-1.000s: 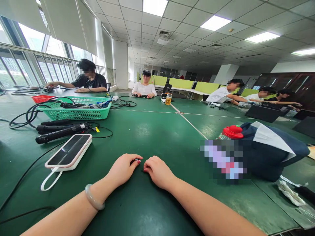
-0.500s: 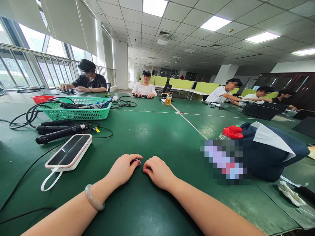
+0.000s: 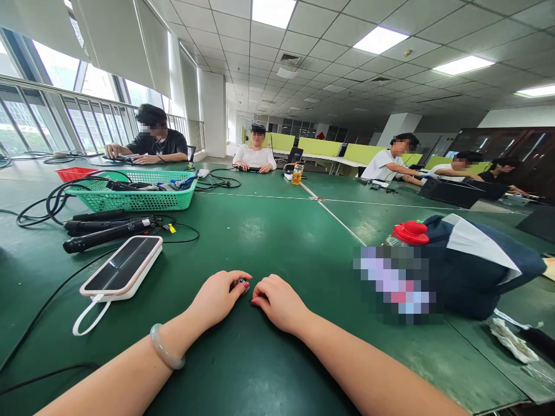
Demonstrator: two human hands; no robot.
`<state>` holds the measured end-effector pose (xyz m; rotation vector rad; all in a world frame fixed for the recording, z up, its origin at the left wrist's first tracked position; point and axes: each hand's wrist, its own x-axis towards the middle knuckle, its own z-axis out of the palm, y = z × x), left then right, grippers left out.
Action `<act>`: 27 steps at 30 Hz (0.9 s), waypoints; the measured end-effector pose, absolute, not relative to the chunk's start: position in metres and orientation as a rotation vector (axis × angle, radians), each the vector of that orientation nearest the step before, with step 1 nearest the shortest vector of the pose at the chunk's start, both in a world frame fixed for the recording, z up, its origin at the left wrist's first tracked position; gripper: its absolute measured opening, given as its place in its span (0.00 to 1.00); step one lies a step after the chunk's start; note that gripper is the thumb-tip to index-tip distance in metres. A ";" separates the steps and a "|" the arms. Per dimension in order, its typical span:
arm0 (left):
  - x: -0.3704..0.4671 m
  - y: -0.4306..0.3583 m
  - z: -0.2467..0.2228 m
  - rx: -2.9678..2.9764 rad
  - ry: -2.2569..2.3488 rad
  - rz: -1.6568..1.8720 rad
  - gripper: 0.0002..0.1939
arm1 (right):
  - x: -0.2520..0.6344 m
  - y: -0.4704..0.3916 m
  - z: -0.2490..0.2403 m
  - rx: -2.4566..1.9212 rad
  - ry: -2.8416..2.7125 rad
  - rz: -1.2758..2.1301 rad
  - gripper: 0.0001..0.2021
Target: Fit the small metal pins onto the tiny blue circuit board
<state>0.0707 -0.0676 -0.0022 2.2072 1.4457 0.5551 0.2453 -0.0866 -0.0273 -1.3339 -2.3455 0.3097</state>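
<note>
My left hand point(image 3: 222, 293) rests on the green tabletop point(image 3: 255, 370) with its fingers curled. A small dark, shiny piece point(image 3: 243, 282) shows between its thumb and fingers, too small to name. Just to the right lies my right hand point(image 3: 277, 300), its fingers bent inward and its thumb turned toward the left hand. Whatever is within the right fingers, if anything, is hidden. A narrow gap separates the two hands. A pale bangle point(image 3: 165, 348) circles my left wrist.
To the left lie a phone point(image 3: 124, 266) on a white power bank, black tripod-like handles point(image 3: 110, 234) and a green basket point(image 3: 139, 200) with cables. A dark blue bag point(image 3: 468, 277), a red-lidded bottle point(image 3: 411, 232) and a blurred-out item point(image 3: 394, 283) stand right. Several people sit farther off.
My hands have hardly moved; the small dark piece shows slightly differently in the left fingers. At the far right, a co-worker and a dark box in front of them have shifted slightly.
</note>
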 end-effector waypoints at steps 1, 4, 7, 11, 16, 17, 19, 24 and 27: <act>0.071 -0.068 -0.002 2.209 1.441 0.555 0.17 | 0.245 -0.087 -0.027 -1.333 -2.341 0.314 0.03; 0.071 -0.068 -0.002 2.212 1.436 0.564 0.17 | 0.245 -0.087 -0.026 -1.335 -2.330 0.321 0.04; 0.071 -0.068 -0.001 2.210 1.437 0.557 0.17 | 0.245 -0.088 -0.025 -1.353 -2.327 0.323 0.04; 0.071 -0.066 -0.003 2.205 1.436 0.567 0.16 | 0.246 -0.087 -0.025 -1.362 -2.324 0.329 0.05; 0.070 -0.065 -0.006 2.209 1.426 0.567 0.14 | 0.247 -0.086 -0.027 -1.348 -2.305 0.332 0.05; 0.070 -0.065 -0.006 2.208 1.423 0.566 0.14 | 0.247 -0.087 -0.027 -1.348 -2.300 0.335 0.05; 0.069 -0.065 -0.006 2.204 1.416 0.567 0.14 | 0.248 -0.087 -0.026 -1.349 -2.287 0.339 0.06; 0.069 -0.067 -0.004 2.190 1.392 0.574 0.13 | 0.248 -0.088 -0.023 -1.360 -2.236 0.362 0.07; 0.070 -0.070 -0.003 2.180 1.355 0.582 0.13 | 0.248 -0.087 -0.023 -1.347 -2.215 0.368 0.08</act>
